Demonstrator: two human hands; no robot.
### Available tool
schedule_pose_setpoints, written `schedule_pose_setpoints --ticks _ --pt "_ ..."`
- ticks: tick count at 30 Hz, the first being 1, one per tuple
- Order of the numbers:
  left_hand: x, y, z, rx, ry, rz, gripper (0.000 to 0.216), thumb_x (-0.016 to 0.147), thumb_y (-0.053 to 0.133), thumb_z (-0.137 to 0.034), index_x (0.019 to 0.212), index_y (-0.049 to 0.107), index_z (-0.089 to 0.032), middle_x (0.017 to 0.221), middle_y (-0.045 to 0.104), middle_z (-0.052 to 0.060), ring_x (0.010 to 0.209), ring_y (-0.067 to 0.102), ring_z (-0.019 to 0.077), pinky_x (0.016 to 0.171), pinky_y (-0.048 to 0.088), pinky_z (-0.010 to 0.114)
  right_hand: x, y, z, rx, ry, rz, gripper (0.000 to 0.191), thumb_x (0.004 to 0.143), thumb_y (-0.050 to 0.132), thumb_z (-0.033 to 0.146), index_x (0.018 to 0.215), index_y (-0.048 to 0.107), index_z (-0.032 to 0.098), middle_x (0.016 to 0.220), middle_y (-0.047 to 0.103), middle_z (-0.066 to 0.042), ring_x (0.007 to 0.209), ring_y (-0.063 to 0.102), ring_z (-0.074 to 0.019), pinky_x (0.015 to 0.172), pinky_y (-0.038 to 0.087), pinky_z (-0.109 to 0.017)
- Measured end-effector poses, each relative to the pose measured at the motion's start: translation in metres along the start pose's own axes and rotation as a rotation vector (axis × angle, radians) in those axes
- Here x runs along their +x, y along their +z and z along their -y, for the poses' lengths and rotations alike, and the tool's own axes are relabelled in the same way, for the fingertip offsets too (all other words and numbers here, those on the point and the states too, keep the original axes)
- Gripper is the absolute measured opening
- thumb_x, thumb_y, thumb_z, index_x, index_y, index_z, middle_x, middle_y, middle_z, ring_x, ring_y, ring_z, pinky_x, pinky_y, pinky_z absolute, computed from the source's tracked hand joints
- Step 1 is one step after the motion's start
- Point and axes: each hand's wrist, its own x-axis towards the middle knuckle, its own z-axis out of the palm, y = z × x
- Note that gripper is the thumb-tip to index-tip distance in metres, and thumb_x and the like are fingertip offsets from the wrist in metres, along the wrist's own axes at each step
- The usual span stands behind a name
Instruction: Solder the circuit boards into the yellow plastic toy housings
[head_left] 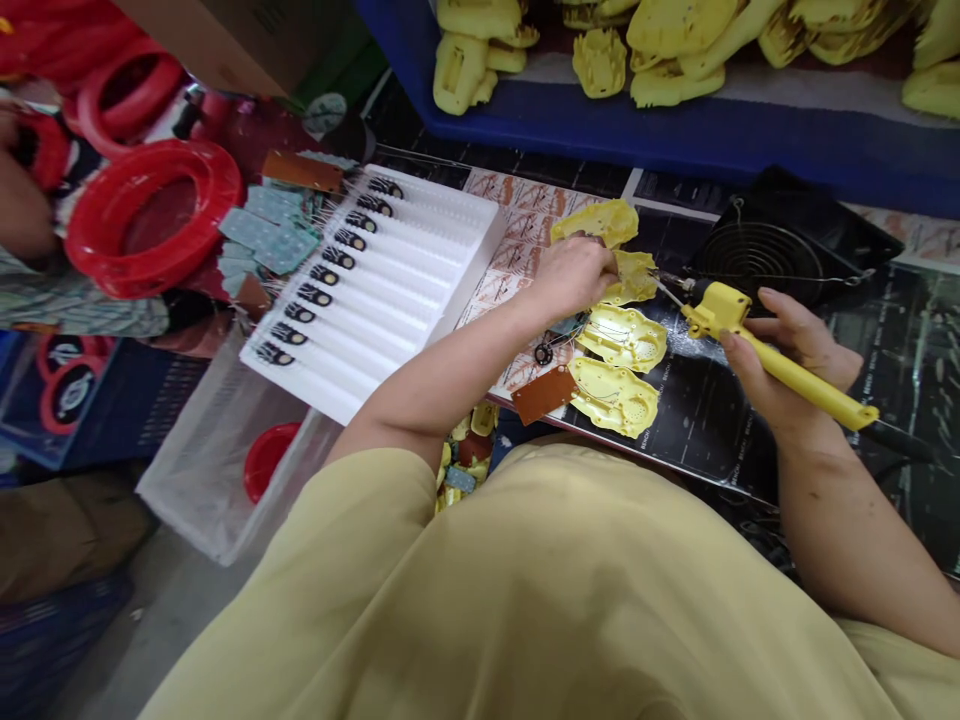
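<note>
My right hand is wrapped round a yellow soldering gun, its metal tip aimed left at a yellow plastic shell. Over that shell's left side, my left hand has its fingers bent and pressed together; what they hold, if anything, is hidden. Another yellow shell lies just beyond them. Nearer to me are two more open shells, one with thin wires and one at the table's edge. A brown circuit board and a small black round part lie beside these.
A white foam tray with a row of black parts stands left, near green circuit boards and red rings. A black fan sits behind the soldering gun. At the back, a blue bin holds yellow shells. Someone's arm shows far left.
</note>
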Motion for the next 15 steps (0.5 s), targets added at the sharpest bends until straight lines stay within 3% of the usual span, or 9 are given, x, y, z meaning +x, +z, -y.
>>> schedule_pose_setpoints --ticks 3,6,11,13,15 --pt "-0.007 0.010 0.007 -0.044 -0.033 -0.087 0.038 0.100 0.059 -0.025 0.120 0.091 -0.023 0.134 0.086 0.011 0.128 0.077 0.0330 0.115 0.059 0.045 -0.001 0.002 0.000 0.019 -0.060 -0.037 0.044 0.096 0.081 0.059 0.127 0.083 0.028 0.090 0.086 -0.002 0.071 0.082 -0.0202 0.073 0.069 -0.028" --pt "-0.007 0.020 0.011 -0.076 -0.021 -0.091 0.039 0.103 0.055 -0.023 0.122 0.089 -0.023 0.131 0.086 0.011 0.126 0.079 0.0309 0.115 0.059 0.044 -0.001 0.003 -0.001 0.060 -0.108 -0.066 0.041 0.099 0.082 0.056 0.128 0.083 0.028 0.092 0.087 -0.002 0.072 0.083 -0.0196 0.075 0.069 -0.028" --pt "0.002 0.022 0.007 -0.157 0.168 -0.006 0.035 0.101 0.059 -0.018 0.122 0.088 -0.020 0.138 0.084 0.011 0.134 0.077 0.0272 0.120 0.055 0.040 -0.002 0.001 -0.004 0.062 -0.007 -0.032 0.048 0.095 0.083 0.061 0.129 0.082 0.027 0.094 0.087 -0.004 0.074 0.083 -0.0210 0.077 0.070 -0.031" --pt "0.003 0.018 0.002 -0.152 0.169 -0.038 0.034 0.099 0.060 -0.017 0.118 0.088 -0.020 0.141 0.083 0.011 0.138 0.074 0.0278 0.124 0.052 0.042 -0.002 0.001 -0.005 0.053 0.035 -0.038 0.052 0.092 0.082 0.066 0.126 0.082 0.026 0.092 0.087 -0.004 0.073 0.082 -0.0221 0.075 0.070 -0.033" --pt "0.002 0.012 -0.004 -0.156 0.099 -0.050 0.033 0.098 0.062 -0.018 0.119 0.088 -0.021 0.131 0.086 0.010 0.130 0.077 0.0287 0.123 0.052 0.043 -0.002 0.001 -0.006 0.033 0.080 -0.039 0.054 0.090 0.080 0.070 0.120 0.083 0.026 0.090 0.086 -0.004 0.069 0.081 -0.0225 0.072 0.069 -0.034"
